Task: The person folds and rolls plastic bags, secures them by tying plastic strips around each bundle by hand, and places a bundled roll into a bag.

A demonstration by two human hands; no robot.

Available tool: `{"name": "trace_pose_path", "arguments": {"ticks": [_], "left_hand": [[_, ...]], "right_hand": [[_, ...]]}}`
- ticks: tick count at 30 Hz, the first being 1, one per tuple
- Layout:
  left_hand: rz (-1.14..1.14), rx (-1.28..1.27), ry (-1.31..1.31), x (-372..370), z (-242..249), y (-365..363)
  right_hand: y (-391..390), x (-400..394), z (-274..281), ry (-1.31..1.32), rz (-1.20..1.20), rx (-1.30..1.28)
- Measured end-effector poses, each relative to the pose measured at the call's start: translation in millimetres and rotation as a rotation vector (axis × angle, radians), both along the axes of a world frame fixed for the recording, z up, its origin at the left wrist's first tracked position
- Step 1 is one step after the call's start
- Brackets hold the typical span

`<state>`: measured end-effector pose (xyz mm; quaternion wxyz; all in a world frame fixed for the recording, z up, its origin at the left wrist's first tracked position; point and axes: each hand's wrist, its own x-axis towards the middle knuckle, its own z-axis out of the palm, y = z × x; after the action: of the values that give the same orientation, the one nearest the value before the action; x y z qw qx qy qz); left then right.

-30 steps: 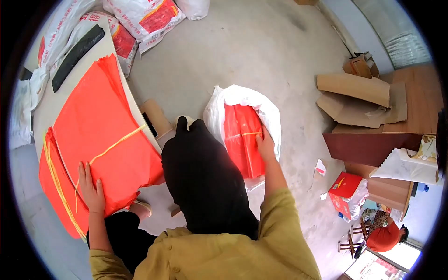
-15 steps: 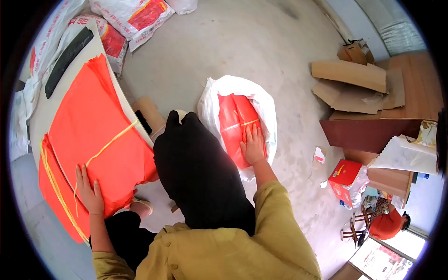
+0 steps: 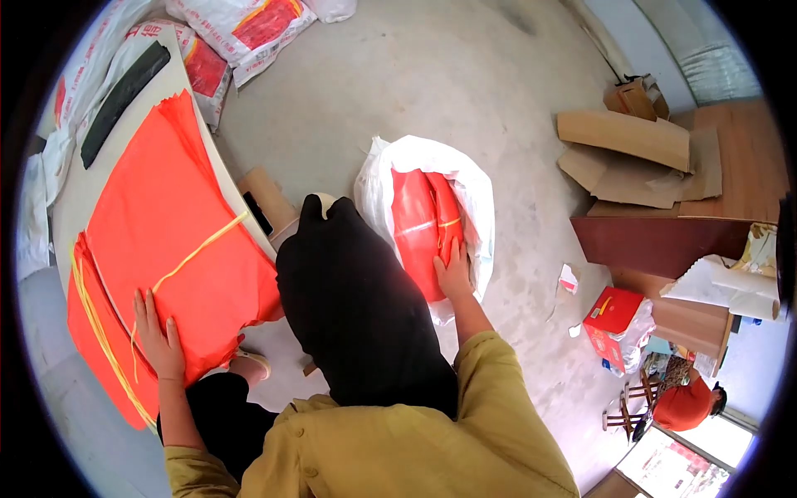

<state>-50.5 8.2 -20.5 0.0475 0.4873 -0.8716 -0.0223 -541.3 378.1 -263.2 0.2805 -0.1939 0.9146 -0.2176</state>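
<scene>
A stack of red sheets [image 3: 158, 207] covers much of the table at the left, with a yellow strand [image 3: 199, 249] lying across it and more strands along its lower left. My left hand [image 3: 160, 344] lies flat on the red sheets, fingers apart. To the right, a white sack [image 3: 480, 195] stands open on the floor with red bundles [image 3: 413, 217] inside, crossed by a yellow tie. My right hand [image 3: 453, 272] is inside the sack's opening at the right-hand bundle's lower edge, its fingers partly against the red material and the sack's side.
A dark roll [image 3: 124, 104] lies on the table's far left. Printed sacks [image 3: 261, 29] stand behind. Cardboard [image 3: 623, 139], a dark red cabinet [image 3: 656, 241] and a red box [image 3: 613, 311] are at the right. A person in red [image 3: 685, 405] is at the lower right.
My right hand has shifted slightly down within the sack, and the right-hand red bundle now looks narrower and folded up beside the other. My left hand has stayed on the red sheets.
</scene>
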Motion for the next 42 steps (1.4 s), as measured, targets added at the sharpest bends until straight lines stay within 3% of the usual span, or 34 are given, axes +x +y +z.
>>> {"name": "trace_pose_path", "arguments": {"ticks": [5,8,9,12,15,22,26,28,30,32,34,36,37,40,42], "left_hand": [[-0.019,-0.003,0.009,9.9,-4.0,-3.9],[-0.013,-0.004,-0.001,7.2,-4.6,-3.3],[-0.008,0.002,-0.005,6.8,-3.8,-2.9],[-0.017,0.001,0.005,5.7,-2.4,-3.1],[-0.005,0.0,-0.001,2.2,1.7,-0.4],[0.006,0.007,0.018,-0.5,3.9,0.8],[0.001,0.004,0.038,7.3,0.3,-1.4],[0.03,0.017,0.089,8.9,3.1,-0.1],[0.055,0.009,0.223,12.9,-2.3,-3.8],[0.091,-0.028,0.359,20.2,-8.8,-8.1],[0.137,-0.065,0.462,21.8,-5.8,-12.0],[0.253,-0.038,0.316,20.3,9.7,-15.2],[0.311,-0.016,0.245,20.2,16.1,-16.5],[0.183,-0.143,0.174,28.1,19.1,-23.9],[0.379,-0.059,0.388,35.1,18.4,-30.3]], "right_hand": [[-14.8,16.9,28.3,0.043,0.061,0.301],[-35.5,6.8,37.1,0.211,0.029,-0.116],[-52.0,-4.6,46.3,0.129,-0.025,-0.221],[-90.3,-45.4,34.5,0.188,0.151,-0.17],[-116.9,-30.4,18.8,0.353,0.372,0.268],[-118.2,-47.6,-0.7,0.227,0.397,0.276],[-110.2,-75.9,12.7,0.213,0.527,0.116],[-114.7,-76.1,50.6,0.062,0.34,-0.04],[-122.3,-64.4,73.2,0.194,0.293,-0.215],[-125.8,-76.5,50.4,0.21,0.254,-0.355],[-147.7,-70.6,98.1,0.068,0.223,-0.417],[-171.7,-71.3,120.6,0.046,0.105,-0.614],[-189.3,-63.1,154.7,-0.155,0.009,-0.718],[-227.4,-1.6,265.6,-0.169,0.116,-0.874],[-238.4,60.7,329.3,-0.15,0.341,-0.815]]}}
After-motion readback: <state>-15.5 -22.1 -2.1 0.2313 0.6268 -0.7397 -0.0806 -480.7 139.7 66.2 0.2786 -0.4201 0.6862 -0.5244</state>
